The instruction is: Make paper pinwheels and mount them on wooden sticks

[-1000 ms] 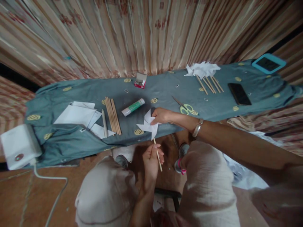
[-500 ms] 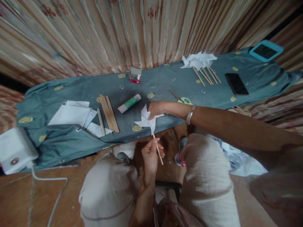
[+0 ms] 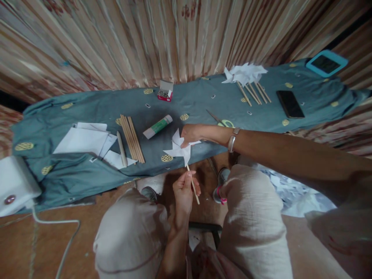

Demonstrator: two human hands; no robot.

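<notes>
A white paper pinwheel lies at the front edge of the cloth-covered table, its wooden stick pointing down toward me. My left hand is closed on this stick, pinching it between thumb and fingers. Over the middle of the pinwheel, my right hand is closed with its thumb pressed on the paper; the curled fingers hide the centre and part of the blades. Just left of the pinwheel rests a glue stick with a green label.
Bare wooden sticks, a pale pen-like rod and white paper sheets lie left. Behind are an open red box and scissors. Stacked pinwheels, a phone and a blue-framed device sit right. A white box trails a cable.
The view has shifted slightly, so the things at the left appear a little further left. Both hands keep their hold on the pinwheel, with no clear movement.
</notes>
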